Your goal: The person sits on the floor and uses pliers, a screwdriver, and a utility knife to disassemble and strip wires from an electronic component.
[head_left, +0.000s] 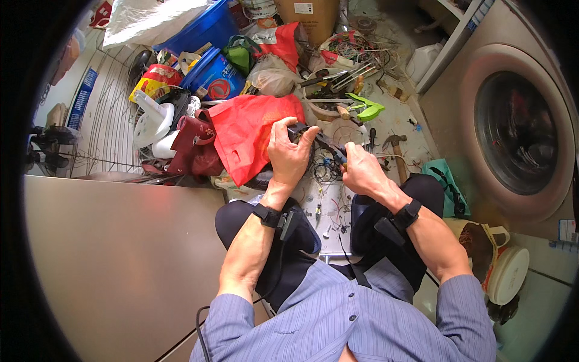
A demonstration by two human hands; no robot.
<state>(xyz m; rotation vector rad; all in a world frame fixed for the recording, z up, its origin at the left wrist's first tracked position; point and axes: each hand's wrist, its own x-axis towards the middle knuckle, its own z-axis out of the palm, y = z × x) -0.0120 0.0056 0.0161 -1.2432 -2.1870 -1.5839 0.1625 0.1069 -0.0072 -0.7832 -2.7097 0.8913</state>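
Observation:
My left hand (288, 152) is raised in front of my knees, its thumb and fingers pinching a small dark piece (297, 128) whose kind I cannot make out. From the right, my right hand (364, 171) grips a pair of dark pliers (330, 146), their jaws pointing up and left toward that piece. Whether the jaws touch it is too small to tell. Below the pliers lies a tangle of thin black wire (326, 171) on the floor. A red bag (247, 130) spreads just left of my left hand. Close by my right wrist lies a wooden-handled hammer (398, 158).
A washing machine (470, 145) stands at the right, and a broad grey panel (120, 253) fills the left. Beyond my hands are a blue bucket (212, 73), bright green clips (367, 108), loose wires (360, 49) and screwdrivers. A white tub (508, 274) sits behind my right arm.

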